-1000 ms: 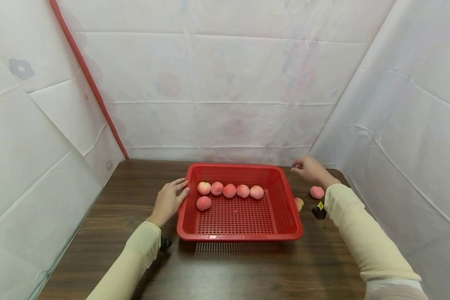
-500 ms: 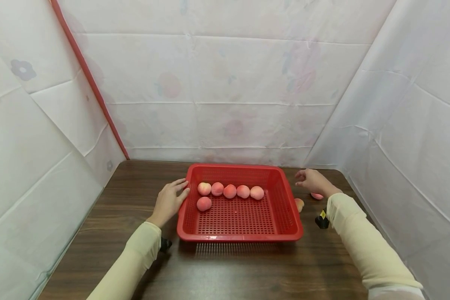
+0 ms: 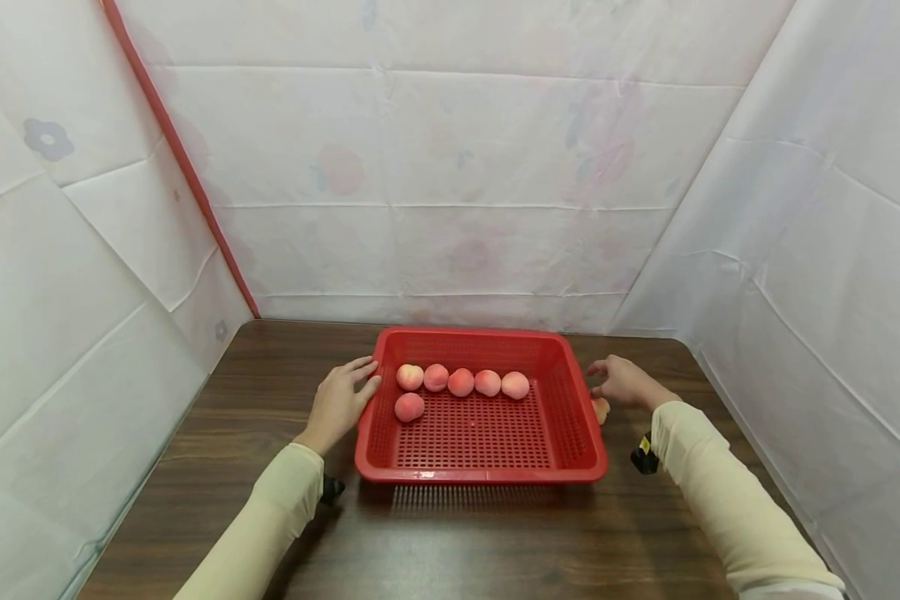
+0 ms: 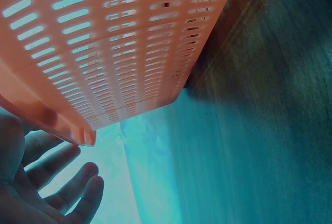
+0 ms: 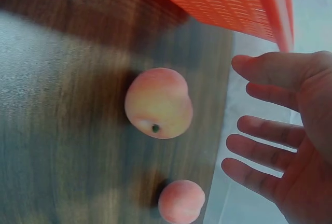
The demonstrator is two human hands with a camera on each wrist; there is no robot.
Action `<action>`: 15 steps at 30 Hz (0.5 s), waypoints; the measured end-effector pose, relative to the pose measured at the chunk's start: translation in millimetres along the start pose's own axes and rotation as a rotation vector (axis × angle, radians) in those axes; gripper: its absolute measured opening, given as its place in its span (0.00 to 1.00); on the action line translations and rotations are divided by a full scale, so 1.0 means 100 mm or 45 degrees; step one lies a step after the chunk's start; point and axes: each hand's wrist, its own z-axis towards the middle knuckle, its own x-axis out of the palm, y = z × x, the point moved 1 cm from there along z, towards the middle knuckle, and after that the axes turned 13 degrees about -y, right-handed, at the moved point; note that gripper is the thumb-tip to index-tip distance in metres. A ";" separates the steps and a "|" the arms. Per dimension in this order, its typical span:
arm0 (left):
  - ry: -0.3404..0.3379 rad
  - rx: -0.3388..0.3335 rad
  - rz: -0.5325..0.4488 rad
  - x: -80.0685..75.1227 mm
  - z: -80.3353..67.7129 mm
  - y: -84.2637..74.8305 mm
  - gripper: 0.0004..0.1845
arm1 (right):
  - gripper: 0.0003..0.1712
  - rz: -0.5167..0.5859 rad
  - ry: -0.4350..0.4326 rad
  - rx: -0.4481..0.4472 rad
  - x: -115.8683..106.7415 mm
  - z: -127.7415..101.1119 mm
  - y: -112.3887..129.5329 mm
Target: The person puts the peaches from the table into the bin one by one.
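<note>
Since the earlier head views, the right hand (image 3: 624, 383) has been drawn back from the far right corner of the table (image 3: 450, 542) toward the right wall of the red basket (image 3: 487, 475). A second peach that was visible on the table beside the wrist is now hidden behind the hand in the head view. The left hand, the basket and the peaches inside it are unchanged.

The right hand is held open above the table, fingers (image 5: 270, 143) spread and slightly bent, with nothing gripped. A loose peach (image 5: 158, 103) lies on the table just beside the basket's right wall, near the hand but not touched by it. A second loose peach (image 5: 181, 201) lies on the table close to the first, apart from it.

The left hand (image 3: 339, 402) is laid against the left rim of the basket with fingers extended and relaxed; nothing is gripped. In the left wrist view the fingers (image 4: 62, 180) are seen open below the basket's edge.

Six peaches are held in the basket: a row of five (image 3: 461, 382) toward the back, and one (image 3: 408, 407) in front of the row's left end.
</note>
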 end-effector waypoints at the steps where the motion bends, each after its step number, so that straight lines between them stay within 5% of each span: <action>1: -0.001 0.001 0.000 0.00 0.00 0.00 0.22 | 0.25 0.003 0.003 -0.001 0.01 0.00 0.00; 8: -0.006 0.002 -0.007 0.00 0.00 0.00 0.22 | 0.27 -0.047 0.019 0.026 0.08 -0.03 -0.02; 15: -0.006 0.001 -0.010 0.00 0.00 0.00 0.22 | 0.27 0.026 -0.001 -0.072 0.17 -0.06 -0.04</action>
